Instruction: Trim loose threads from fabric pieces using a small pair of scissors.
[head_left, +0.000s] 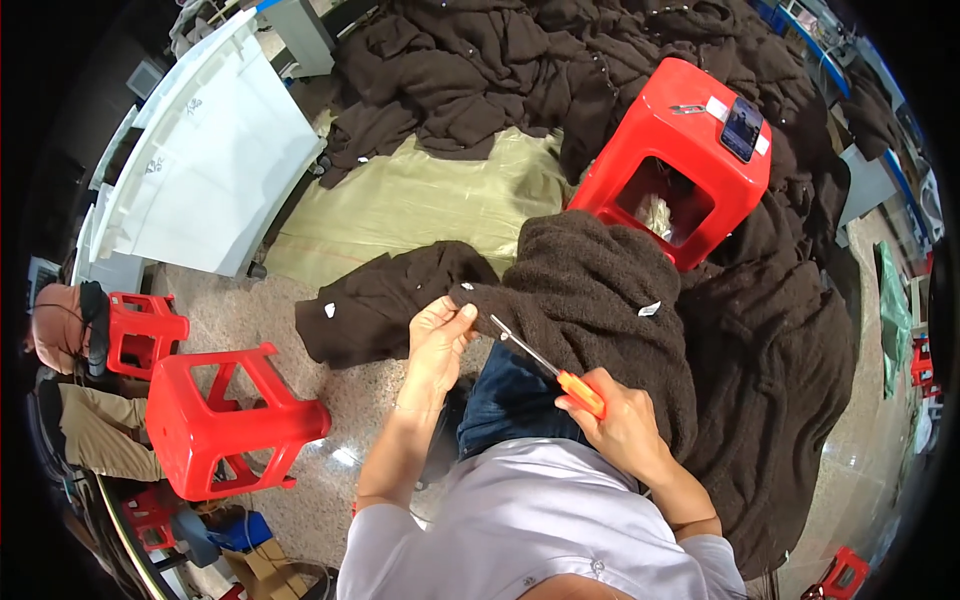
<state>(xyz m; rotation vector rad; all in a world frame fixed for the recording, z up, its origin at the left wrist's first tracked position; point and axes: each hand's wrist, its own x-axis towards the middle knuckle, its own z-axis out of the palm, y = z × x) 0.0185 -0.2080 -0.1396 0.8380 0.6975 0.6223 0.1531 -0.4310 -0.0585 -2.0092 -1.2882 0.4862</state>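
Pinched in the fingertips of the left hand (437, 345), the cloth (595, 280) — spread mostly right of them — is best kept taut, and the tool (576, 390), clasped in the fingers of the right hand (622, 420), angled clear of the pinch.

Around me spreads a glossy, speckled floor (225, 300), catching a bright glint of light on my left. Ahead, a pale yellow-green sheet (400, 200) covers part of it, beside a large white bin (215, 150). I have a red plastic stool (180, 430) at my left, near an open cardboard box (268, 572), and a taller-looking red stool (680, 140) ahead to my right.
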